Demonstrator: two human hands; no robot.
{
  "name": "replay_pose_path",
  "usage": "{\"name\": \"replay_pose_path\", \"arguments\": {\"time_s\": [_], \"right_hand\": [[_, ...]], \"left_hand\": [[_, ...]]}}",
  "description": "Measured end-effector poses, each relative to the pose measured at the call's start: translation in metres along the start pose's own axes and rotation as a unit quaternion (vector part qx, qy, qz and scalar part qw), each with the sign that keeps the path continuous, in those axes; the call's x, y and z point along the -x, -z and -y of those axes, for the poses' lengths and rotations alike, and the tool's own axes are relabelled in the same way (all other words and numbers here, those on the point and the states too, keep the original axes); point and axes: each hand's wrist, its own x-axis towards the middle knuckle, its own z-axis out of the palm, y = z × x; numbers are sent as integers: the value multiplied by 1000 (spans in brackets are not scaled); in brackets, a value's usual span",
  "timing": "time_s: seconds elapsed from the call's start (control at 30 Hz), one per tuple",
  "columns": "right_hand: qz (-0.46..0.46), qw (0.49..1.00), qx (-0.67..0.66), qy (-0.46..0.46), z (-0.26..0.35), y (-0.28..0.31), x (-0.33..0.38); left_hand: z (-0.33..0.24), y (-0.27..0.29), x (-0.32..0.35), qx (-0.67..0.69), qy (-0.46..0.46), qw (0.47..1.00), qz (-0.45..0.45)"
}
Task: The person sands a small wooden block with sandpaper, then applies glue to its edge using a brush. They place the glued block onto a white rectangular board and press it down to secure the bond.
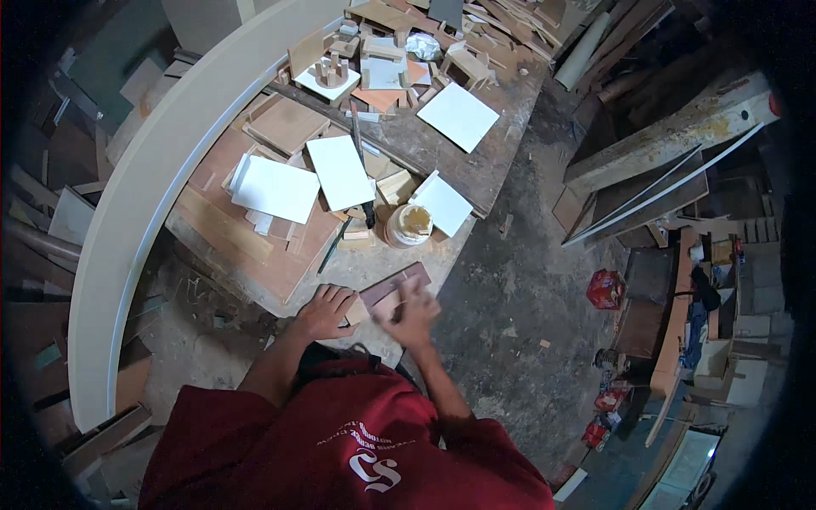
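Observation:
At the near end of the workbench (365,255), my left hand (325,313) presses down on a small pale wooden piece (355,313), its fingers bent over it. My right hand (412,316) is just to the right, over a flat reddish-brown rectangular piece (396,284) that lies slanted on the bench. Motion smears the right fingers, so whether they grip anything does not show. Beyond the hands stands a round white tub (408,226) with yellowish-brown stuff in it. Beside it lies a dark hand tool (369,212).
White panels (340,174) and wooden boards (286,124) cover the bench, with scraps (387,64) piled at the far end. A large curved panel (127,221) arcs along the left. Leaning boards (671,136) and a red container (605,290) are on the right.

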Motion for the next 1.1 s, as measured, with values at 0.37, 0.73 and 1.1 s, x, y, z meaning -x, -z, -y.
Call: {"name": "replay_pose_path", "arguments": {"time_s": [0.37, 0.73, 1.1], "right_hand": [[-146, 979, -85, -112, -14, -15, -11], [-131, 986, -64, -79, -19, 0, -26], [-2, 1000, 20, -3, 13, 7, -6]], "left_hand": [[1, 0, -3, 10, 5, 1000, -8], [2, -5, 0, -7, 0, 1000, -3], [1, -2, 0, 7, 2, 1000, -9]]}}
